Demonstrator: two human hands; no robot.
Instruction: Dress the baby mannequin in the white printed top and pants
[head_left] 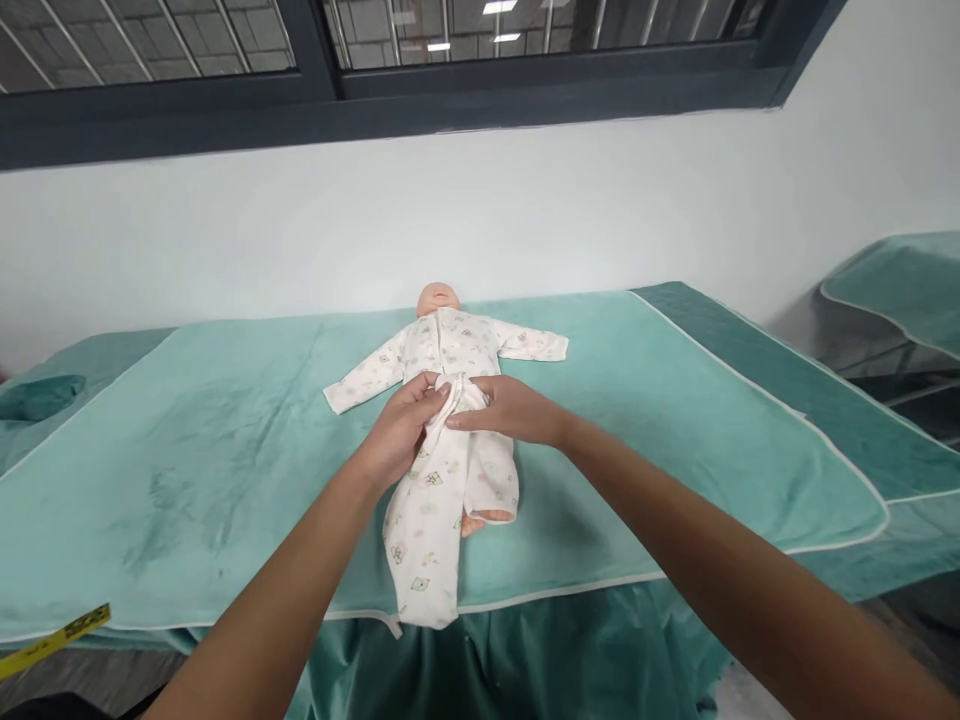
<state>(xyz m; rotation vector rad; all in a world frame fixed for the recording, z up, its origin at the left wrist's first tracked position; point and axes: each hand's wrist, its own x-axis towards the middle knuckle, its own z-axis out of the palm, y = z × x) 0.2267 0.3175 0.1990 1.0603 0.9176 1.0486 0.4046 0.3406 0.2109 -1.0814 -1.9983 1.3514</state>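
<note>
A baby doll point(438, 297) lies on its back, wearing a white printed long-sleeved top point(457, 342) with both sleeves spread outward. My left hand point(405, 425) pinches the bunched waist of white printed baby pants point(425, 545), thumb on top. Across from it, my right hand point(517, 408) grips the other side of the waist, its thumb along the cloth and its fingers partly hidden. The pant leg on the left stretches flat toward me, past the mat's front edge. From the shorter leg on the right, a doll's foot point(472, 524) shows in part.
A light green plush mat point(232, 430) covers the table over a darker green cloth point(780, 360). White wall point(300, 230) and a dark window frame point(525, 95) stand behind. A yellow strip point(56, 640) is at lower left, and another green-covered surface point(907, 285) at right.
</note>
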